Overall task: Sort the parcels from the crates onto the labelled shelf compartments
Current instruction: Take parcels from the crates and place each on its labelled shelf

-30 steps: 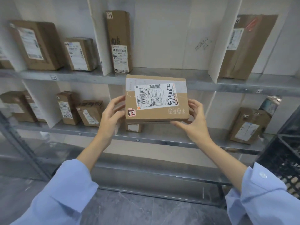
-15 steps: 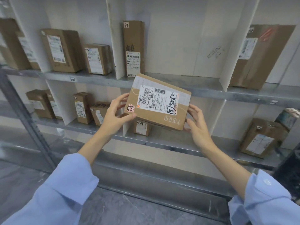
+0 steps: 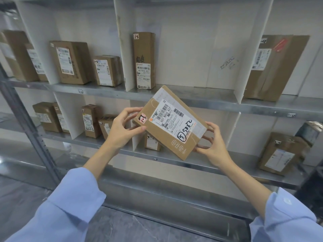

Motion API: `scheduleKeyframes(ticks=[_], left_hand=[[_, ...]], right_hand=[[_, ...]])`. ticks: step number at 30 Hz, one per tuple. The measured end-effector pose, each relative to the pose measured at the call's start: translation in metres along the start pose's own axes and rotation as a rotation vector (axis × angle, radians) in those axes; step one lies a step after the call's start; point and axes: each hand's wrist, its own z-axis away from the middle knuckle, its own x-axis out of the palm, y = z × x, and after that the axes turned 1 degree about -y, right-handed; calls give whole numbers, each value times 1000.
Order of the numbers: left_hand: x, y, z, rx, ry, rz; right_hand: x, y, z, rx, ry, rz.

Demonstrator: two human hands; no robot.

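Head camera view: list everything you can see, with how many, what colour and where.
Held parcel: one, brown with white label, tilted in front of the shelves.
Upper-shelf parcels: about six, brown, standing across four compartments.
Lower-shelf parcels: six, brown, spread along the level below.
Wrapped parcel: one, silvery, lower level, far right.
Shelves: two loaded levels, grey metal.
Dividers: several, white, upright between compartments.
Floor: one, grey, below the shelves.
Sleeves: two, light blue, bottom corners.
Left hand: one, bare, gripping the held parcel's upper-left corner.
Right hand: one, bare, gripping its lower-right end.
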Motion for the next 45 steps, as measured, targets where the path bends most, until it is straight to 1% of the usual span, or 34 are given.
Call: scheduleKeyframes(ticks=[3,7,9,13,15,18,20,24,26,29,31,33,39,43,45], left_hand=[[3,-1,1,-1,33,17],[0,2,4,-12,148,81],[-8,4,6,1,217,36],[-19,12,11,33,312,-106],[-20,16,13,-20,298,-120],[-17,18,16,-95,249,-51],[-11,19,17,-85,225,-24],[3,18,14,-74,238,21],[11,20,9,-70,219,13],[25,26,-1,-5,155,-50],[33,29,-9,-8,137,-45],[39,30,-15,-32,138,-24],[54,32,-38,-13,127,0],[63,35,-59,37,152,1],[66,37,-72,70,154,-18]], right_hand=[[2,4,2,-1,-2,27],[10,5,-3,-47,-68,107],[20,1,-7,-89,-103,139],[39,-6,-13,-106,-129,82],[46,-9,-15,-107,-143,49],[52,-13,-16,-110,-179,4],[50,-15,-16,-119,-198,-9],[36,-22,-17,-174,-234,22],[28,-26,-19,-219,-228,51],[16,-29,-24,-288,-246,91],[8,-32,-28,-313,-261,113],[-1,-31,-33,-327,-246,121],[-16,-27,-48,-322,-219,137],[-19,-28,-63,-338,-133,165],[-20,-28,-73,-382,-68,182]])
